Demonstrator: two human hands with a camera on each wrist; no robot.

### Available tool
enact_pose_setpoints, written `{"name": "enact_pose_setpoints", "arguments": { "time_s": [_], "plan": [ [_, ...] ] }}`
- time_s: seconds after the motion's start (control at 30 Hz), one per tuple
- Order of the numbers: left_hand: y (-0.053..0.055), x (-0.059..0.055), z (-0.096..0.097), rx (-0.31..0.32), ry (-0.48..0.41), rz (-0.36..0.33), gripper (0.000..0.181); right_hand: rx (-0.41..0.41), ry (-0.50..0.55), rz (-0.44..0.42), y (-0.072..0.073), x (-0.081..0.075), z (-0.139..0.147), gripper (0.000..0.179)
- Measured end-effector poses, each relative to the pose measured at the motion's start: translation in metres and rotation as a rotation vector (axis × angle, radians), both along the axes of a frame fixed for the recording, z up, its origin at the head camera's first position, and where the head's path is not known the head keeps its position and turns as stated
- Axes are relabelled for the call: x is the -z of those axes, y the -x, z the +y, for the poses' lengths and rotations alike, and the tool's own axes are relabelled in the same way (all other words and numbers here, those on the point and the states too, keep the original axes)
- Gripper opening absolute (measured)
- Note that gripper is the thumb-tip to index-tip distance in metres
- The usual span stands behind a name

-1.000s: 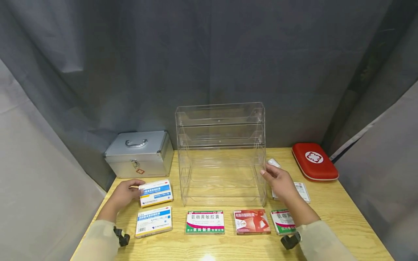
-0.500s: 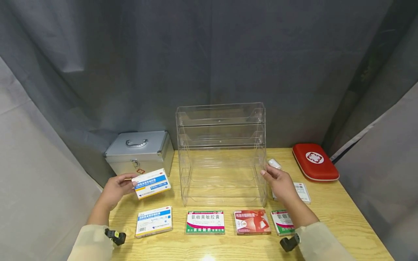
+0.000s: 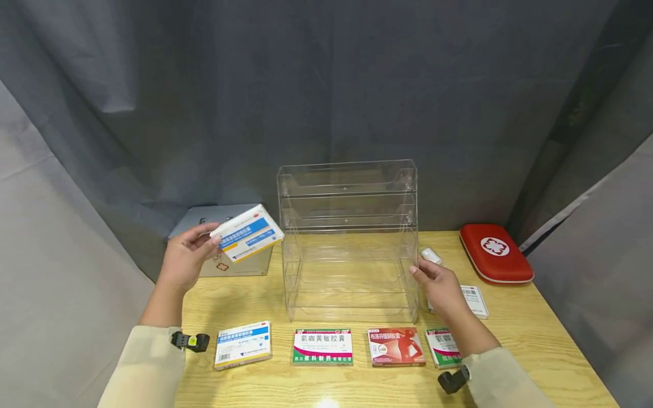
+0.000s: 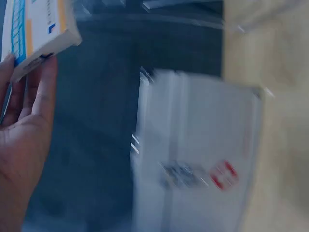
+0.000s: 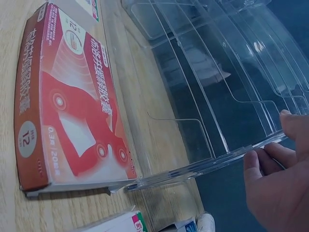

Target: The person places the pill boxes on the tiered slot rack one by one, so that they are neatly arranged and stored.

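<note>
My left hand (image 3: 185,258) holds a white medicine box with a blue band (image 3: 247,233) by its left end, thumb in front. The box is raised and tilted before the silver case, left of the clear plastic display rack (image 3: 348,225). In the left wrist view, the fingers (image 4: 44,92) lie against the box's lower edge. My right hand (image 3: 441,289) pinches the rack's right side edge between thumb and fingers, as the right wrist view also shows. The rack stands upright, its tiers see-through.
Along the front lie a blue-white box (image 3: 243,345), a green-white box (image 3: 322,347), a red box (image 3: 395,347) and another green-white box (image 3: 444,347). Behind the right hand are a white box (image 3: 474,301) and a small white item (image 3: 431,256). A silver case (image 3: 234,269) and red pouch (image 3: 496,255) stand farther back.
My left hand has lifted the blue-banded medicine box off the table, moving it up and then rightward toward the rack while tilting it. The right hand stays at the rack's side.
</note>
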State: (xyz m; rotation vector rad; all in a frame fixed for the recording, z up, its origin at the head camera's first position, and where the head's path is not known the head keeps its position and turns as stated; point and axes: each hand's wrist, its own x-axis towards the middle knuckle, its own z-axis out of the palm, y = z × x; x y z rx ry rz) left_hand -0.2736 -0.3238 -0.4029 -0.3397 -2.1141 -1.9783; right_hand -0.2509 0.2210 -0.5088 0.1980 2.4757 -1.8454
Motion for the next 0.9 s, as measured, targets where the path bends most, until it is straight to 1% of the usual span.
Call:
{"name": "enact_pose_setpoints", "arguments": {
  "time_s": [0.1,0.17,0.27,0.37,0.53,0.6,0.7,0.8,0.9],
  "plan": [
    [0.014,-0.027,0.023,0.025,-0.112,0.047,0.028,0.001,0.004,-0.006,0.000,0.000,0.001,0.069],
    [0.024,-0.043,0.039,0.034,-0.159,0.066,0.028,0.001,0.007,-0.010,0.001,0.001,0.001,0.069],
    [0.040,-0.063,0.060,0.041,-0.171,0.072,0.026,-0.003,0.010,-0.010,0.001,0.001,0.001,0.070],
    [0.055,-0.078,0.081,0.026,-0.164,0.074,0.025,-0.003,0.005,-0.009,0.000,0.001,0.001,0.071],
    [0.075,-0.097,0.113,-0.005,-0.165,0.074,0.028,-0.003,-0.006,-0.011,-0.003,0.002,-0.001,0.069],
    [0.082,-0.104,0.124,-0.014,-0.151,0.077,0.028,-0.002,-0.008,-0.010,-0.003,0.002,-0.002,0.067],
    [0.092,-0.113,0.138,-0.033,-0.099,0.088,0.030,-0.001,-0.006,-0.011,-0.004,0.002,-0.003,0.067],
    [0.102,-0.120,0.149,-0.052,-0.037,0.111,0.031,-0.001,0.003,-0.016,-0.004,0.003,-0.005,0.067],
    [0.108,-0.124,0.157,-0.061,0.055,0.141,0.031,0.000,0.011,-0.011,-0.004,0.004,-0.006,0.067]
  ]
}}
